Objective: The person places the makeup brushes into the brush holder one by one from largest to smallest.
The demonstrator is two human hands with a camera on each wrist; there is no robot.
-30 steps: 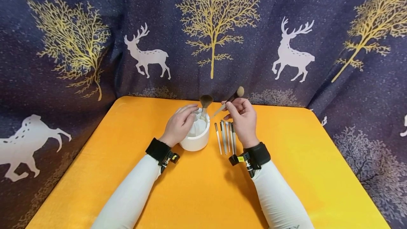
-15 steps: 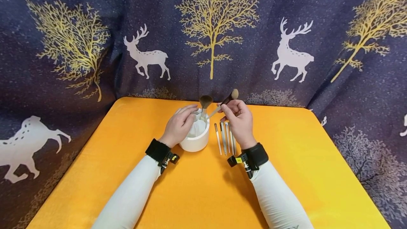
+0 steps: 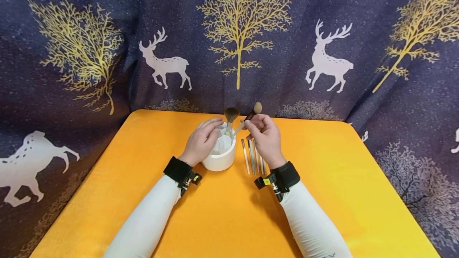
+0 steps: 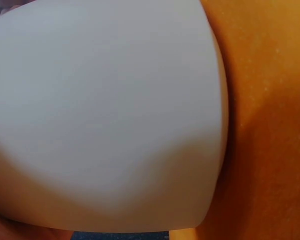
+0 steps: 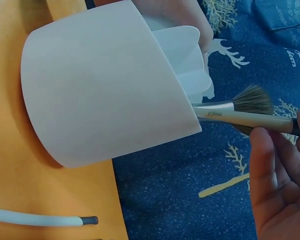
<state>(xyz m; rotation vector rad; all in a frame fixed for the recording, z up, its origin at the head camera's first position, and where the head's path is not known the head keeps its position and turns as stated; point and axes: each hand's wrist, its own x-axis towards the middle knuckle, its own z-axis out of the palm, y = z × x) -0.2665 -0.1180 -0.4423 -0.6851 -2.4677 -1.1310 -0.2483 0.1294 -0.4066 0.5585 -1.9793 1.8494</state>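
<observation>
A round white makeup brush holder (image 3: 218, 162) with inner compartments stands on the table, filling most of the left wrist view. My left hand (image 3: 201, 141) holds it at its left side, fingers along the rim. One fluffy dark makeup brush (image 3: 231, 114) stands in it, bristles up. To its right, my right hand (image 3: 268, 138) pinches a second makeup brush (image 5: 244, 118) between thumb and fingers. That brush leans, its tan bristles up and right, and the lower end of its pale handle is hidden behind the rim.
Several slim brushes (image 3: 252, 156) lie side by side on the orange tabletop (image 3: 215, 214), right of the holder and partly under my right hand. Behind the table's far edge hangs a dark blue curtain (image 3: 201, 15) with trees and deer.
My right hand has moved left and slightly down with its brush, bringing the handle's lower end from beside the holder to inside its rim. My left hand and the holder have stayed put.
</observation>
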